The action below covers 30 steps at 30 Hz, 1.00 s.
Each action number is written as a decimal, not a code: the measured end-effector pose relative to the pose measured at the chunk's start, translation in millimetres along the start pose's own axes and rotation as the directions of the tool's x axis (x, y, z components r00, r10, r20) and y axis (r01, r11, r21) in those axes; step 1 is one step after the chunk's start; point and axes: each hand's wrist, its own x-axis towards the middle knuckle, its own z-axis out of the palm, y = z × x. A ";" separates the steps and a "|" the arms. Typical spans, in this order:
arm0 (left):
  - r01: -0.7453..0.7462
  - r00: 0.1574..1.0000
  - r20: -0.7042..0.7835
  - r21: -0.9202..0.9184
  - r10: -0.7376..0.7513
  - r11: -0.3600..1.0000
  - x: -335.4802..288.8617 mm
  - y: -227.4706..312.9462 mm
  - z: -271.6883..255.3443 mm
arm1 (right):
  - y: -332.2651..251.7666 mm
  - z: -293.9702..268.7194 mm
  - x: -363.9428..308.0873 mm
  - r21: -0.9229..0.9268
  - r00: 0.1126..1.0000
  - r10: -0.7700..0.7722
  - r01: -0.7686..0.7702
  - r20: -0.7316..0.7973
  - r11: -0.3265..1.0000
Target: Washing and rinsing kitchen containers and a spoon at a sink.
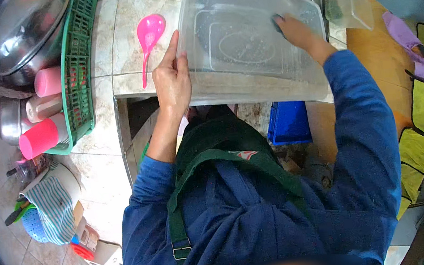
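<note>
A large clear plastic bin (257, 86), wet and dotted with foam or drops inside, rests over the sink in front of me. My left hand (173, 78) grips its left wall, the index finger stretched along the side. Inside the bin, my right hand (299, 34) presses a small dark scrubbing pad (277, 23) against the surface at the right. Most of the pad is hidden by the fingers. To the left of the bin, a pink ladle (150, 30) lies on the tiled counter.
A green dish basket (75, 70) with metal pots and pink cups stands at the left. Nearer are a striped cloth (53, 207) and a blue strainer (32, 226). A small clear container (359, 8) sits right of the sink. Below the counter is a blue crate (289, 122).
</note>
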 end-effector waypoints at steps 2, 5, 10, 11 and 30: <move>0.000 1.000 -0.023 0.057 0.001 0.998 -5.7 6.5 -7.9 | -13.1 -10.7 -42.1 -0.088 0.984 0.089 -0.076 0.151 0.993; -0.034 0.999 -0.003 0.105 0.035 0.994 -11.9 16.7 -12.1 | -47.8 -16.3 -102.0 0.026 0.930 0.041 -0.054 0.364 0.998; -0.054 0.998 0.038 0.166 0.048 0.985 -6.3 36.4 -3.2 | -68.6 -44.0 -139.3 0.590 0.831 -0.252 -0.110 0.497 0.800; -0.042 0.997 0.066 0.208 0.029 0.977 -2.4 41.6 -0.7 | -60.7 -55.5 -142.8 0.572 0.870 -0.182 -0.132 0.458 0.809; -0.397 0.904 0.205 0.727 0.375 0.560 69.8 130.0 141.6 | 135.2 -250.9 -115.2 0.417 0.819 0.416 -0.244 -0.394 0.875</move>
